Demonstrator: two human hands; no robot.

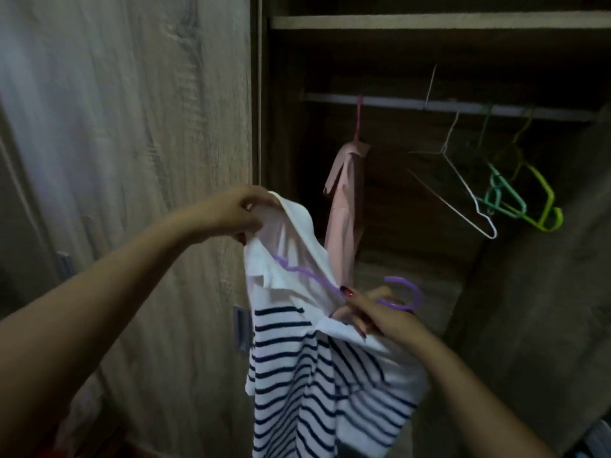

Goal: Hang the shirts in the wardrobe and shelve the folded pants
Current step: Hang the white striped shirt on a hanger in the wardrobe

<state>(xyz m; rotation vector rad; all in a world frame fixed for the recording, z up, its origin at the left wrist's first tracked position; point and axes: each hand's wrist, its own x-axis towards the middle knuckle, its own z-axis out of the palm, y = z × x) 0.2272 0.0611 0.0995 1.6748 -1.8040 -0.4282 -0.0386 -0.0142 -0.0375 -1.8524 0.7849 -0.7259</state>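
Note:
A white shirt with navy stripes [297, 375] hangs in front of me at the open wardrobe. My left hand [241, 213] pinches its white shoulder fabric up high. My right hand [367, 312] grips the neck of a purple hanger [405, 292], whose arm runs inside the shirt's collar. A pink shirt [347, 206] hangs on a pink hanger from the rail [396, 102] inside the wardrobe. No folded pants are in view.
Empty white [476, 206], green [502, 196] and yellow-green [545, 206] hangers hang at the rail's right. A shelf board [429, 21] runs above the rail. The closed wooden door [148, 143] stands at left, with a dark handle [239, 328].

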